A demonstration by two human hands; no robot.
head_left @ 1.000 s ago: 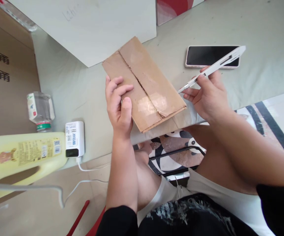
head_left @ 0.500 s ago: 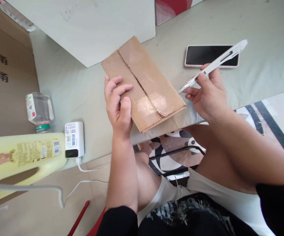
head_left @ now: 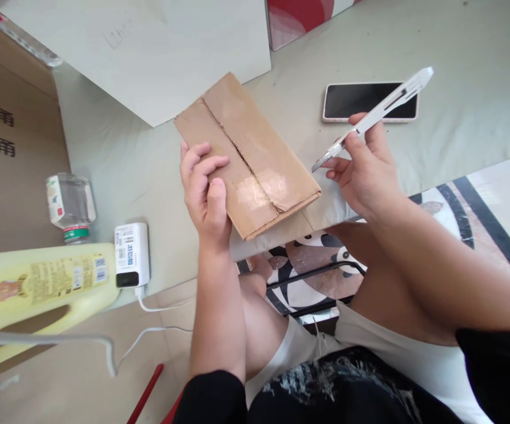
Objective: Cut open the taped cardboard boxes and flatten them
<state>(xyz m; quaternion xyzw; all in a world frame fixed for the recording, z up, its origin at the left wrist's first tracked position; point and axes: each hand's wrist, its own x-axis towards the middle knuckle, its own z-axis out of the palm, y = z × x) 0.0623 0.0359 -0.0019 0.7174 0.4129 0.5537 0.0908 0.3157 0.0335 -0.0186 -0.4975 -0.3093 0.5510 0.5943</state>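
Your left hand (head_left: 208, 197) still grips the box (head_left: 255, 150) by its left side, over the table (head_left: 462, 100). Your right hand (head_left: 370, 174) pinches the knife (head_left: 381, 112); more blade (head_left: 321, 163) shows than 0.5 seconds ago, its tip just beside the box's right edge.

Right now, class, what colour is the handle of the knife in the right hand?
The knife handle is white; it shows best in the head view.

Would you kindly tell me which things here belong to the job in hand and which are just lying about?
In use:
- cardboard box, left hand on it
- white cutter, in right hand

Lying about:
- phone
- clear bottle
- yellow jug
- white device with cable
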